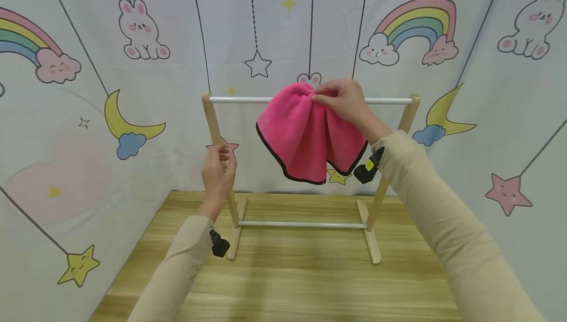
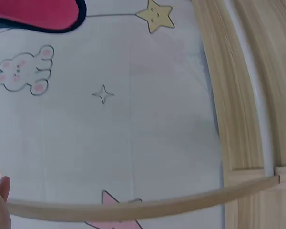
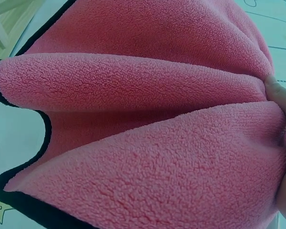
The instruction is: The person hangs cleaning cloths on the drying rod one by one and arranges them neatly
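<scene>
My right hand (image 1: pixel 343 98) pinches a pink fleecy towel (image 1: pixel 297 135) between thumb and fingertips, gathering it near its top. From that pinch the towel, edged in black, falls in loose folds and overlaps the white top bar of a wooden rack (image 1: pixel 241 100) in the head view. In the right wrist view the towel (image 3: pixel 148 90) fills most of the picture, with the thumb (image 3: pixel 279 93) at the right edge. My left hand (image 1: pixel 218 174) is raised close in front of the rack's left post (image 1: pixel 211 120), fingers loosely bent, no towel in them.
The rack stands on a wood-grain tabletop (image 1: pixel 283 277), with a lower white rod (image 1: pixel 301 224) between its feet. Behind and beside it hangs a white cloth backdrop (image 1: pixel 173 85) printed with rabbits, rainbows, moons and stars. Both sleeves carry a small black wrist camera (image 1: pixel 219 244).
</scene>
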`<state>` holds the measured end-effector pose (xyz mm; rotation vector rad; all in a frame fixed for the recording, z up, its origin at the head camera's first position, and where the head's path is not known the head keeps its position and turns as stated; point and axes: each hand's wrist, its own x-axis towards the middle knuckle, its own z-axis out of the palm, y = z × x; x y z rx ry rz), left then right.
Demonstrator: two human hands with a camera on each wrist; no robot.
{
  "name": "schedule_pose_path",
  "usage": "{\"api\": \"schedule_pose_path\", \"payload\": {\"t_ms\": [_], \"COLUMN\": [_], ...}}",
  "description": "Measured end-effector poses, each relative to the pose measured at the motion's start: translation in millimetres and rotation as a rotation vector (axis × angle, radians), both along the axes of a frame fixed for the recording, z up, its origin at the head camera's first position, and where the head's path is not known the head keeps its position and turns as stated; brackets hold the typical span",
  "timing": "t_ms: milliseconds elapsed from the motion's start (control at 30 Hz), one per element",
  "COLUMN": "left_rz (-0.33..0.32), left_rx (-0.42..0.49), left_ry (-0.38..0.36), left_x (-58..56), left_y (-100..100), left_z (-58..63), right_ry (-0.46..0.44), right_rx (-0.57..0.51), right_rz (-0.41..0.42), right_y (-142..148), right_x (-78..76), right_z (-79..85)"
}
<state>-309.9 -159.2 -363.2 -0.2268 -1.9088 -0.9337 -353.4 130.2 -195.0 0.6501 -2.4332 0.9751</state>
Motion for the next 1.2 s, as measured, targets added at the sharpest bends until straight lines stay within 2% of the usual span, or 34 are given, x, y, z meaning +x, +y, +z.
{"api": "schedule_pose_path", "payload": {"t_ms": [100,267,333,400,533,733,833,933,1033,1200], "left_rz": [-0.136,-0.384,-0.451,-0.472,-0.442,-0.385,-0.345,-0.289,-0.241,-0.105], "left_rx": [0.044,0.261,0.360,0.425,0.478,0.419,0.349,0.283,0.222,0.134], "left_ry": [-0.054,-0.208,-0.251,-0.261,-0.223,-0.064,0.017,0.073,0.073,-0.044], "left_x": [5.6,18.6,22.0,23.8,25.4,22.7,19.7,15.2,11.6,4.4], "left_y": [20.7,54.8,65.5,73.2,79.1,73.4,69.4,65.5,60.9,49.3], "left_z": [12.0,37.8,47.5,54.0,58.9,66.1,77.9,94.7,114.8,144.7], "right_ry": [-0.005,-0.014,-0.016,-0.016,-0.019,-0.009,0.006,0.019,0.033,0.156], "right_rx": [0.002,0.001,0.000,0.004,0.010,-0.001,-0.010,-0.019,-0.025,-0.106], "right_rz": [-0.007,-0.018,-0.021,-0.025,-0.023,-0.010,0.006,0.020,0.004,-0.048], "right_y": [-0.2,-0.8,-1.0,-1.2,-2.0,-3.6,-4.0,-5.2,-7.5,-13.1], "right_x": [0.0,1.1,1.2,0.9,1.7,3.5,4.0,3.4,2.3,1.7], "right_z": [0.5,1.2,0.9,0.6,0.3,2.0,3.1,4.2,5.7,17.7]}}
